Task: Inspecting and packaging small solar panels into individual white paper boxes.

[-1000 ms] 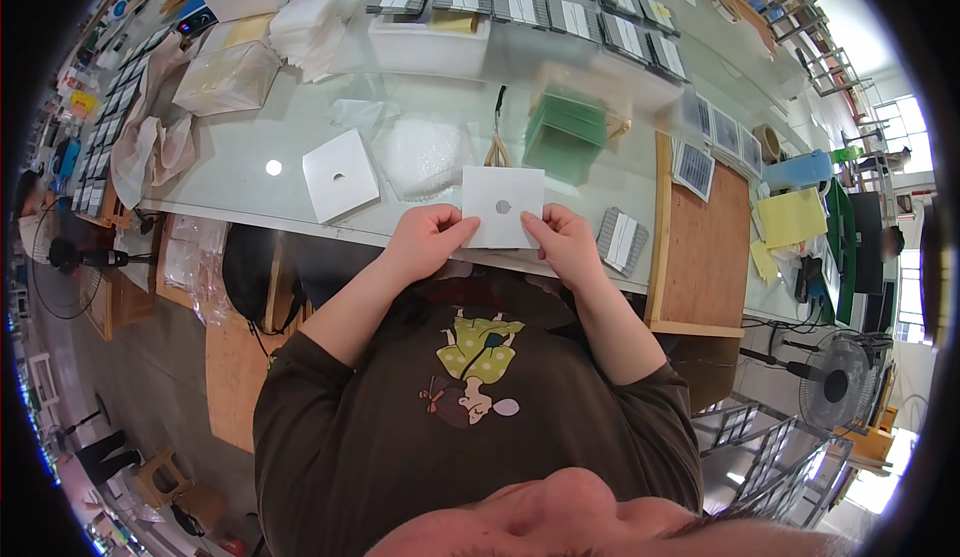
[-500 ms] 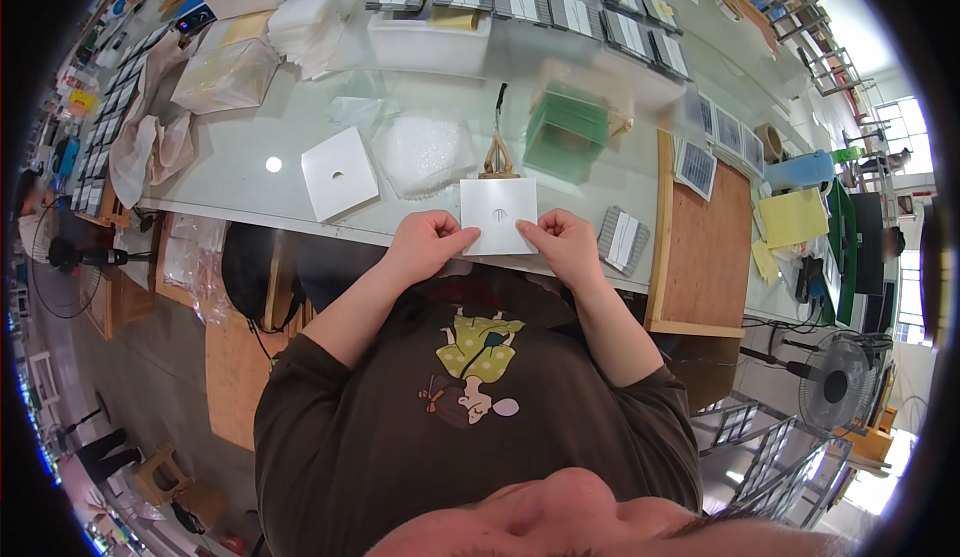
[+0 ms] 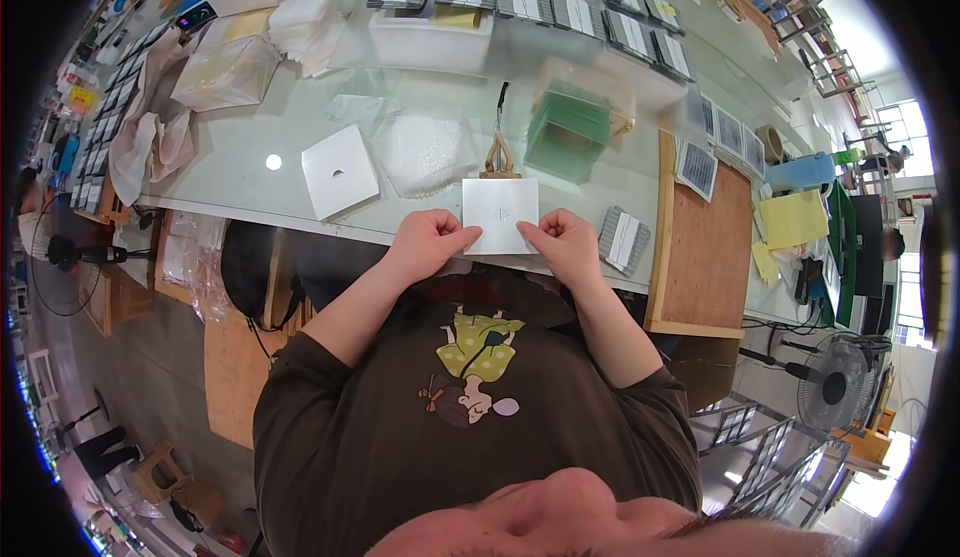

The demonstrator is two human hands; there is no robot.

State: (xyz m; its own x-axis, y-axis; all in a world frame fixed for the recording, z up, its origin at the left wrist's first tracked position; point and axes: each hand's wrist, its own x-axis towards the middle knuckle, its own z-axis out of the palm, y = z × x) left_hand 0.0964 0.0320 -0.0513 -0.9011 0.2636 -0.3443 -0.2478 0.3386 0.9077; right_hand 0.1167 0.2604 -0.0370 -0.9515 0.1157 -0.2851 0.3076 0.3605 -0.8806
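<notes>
Between my hands a white square card (image 3: pixel 486 197) lies at the table's near edge, with a small faint mark in its middle. My left hand (image 3: pixel 430 244) pinches its lower left side between thumb and fingers. On the opposite side my right hand (image 3: pixel 566 247) pinches the lower right. Just beyond the card stands a small wooden holder (image 3: pixel 499 161) with a black-handled tool. To the left lie a white square piece with a half-round cut (image 3: pixel 325 177) and a pile of whitish, bubbly packing sheets (image 3: pixel 428 155). Green, glass-like plates (image 3: pixel 566 139) stand at the right.
Near my right hand sits a grey banded bundle (image 3: pixel 624 240). Beyond it a wooden board (image 3: pixel 705 257) overhangs the table edge. Several similar bundles fill the far side, some by a white box (image 3: pixel 425 47). A wrapped box (image 3: pixel 228 75) stands far left, a fan (image 3: pixel 832 387) at right.
The dark half-round mark in the middle of the card has become much fainter. Both hands keep their places and their pinch on the card.
</notes>
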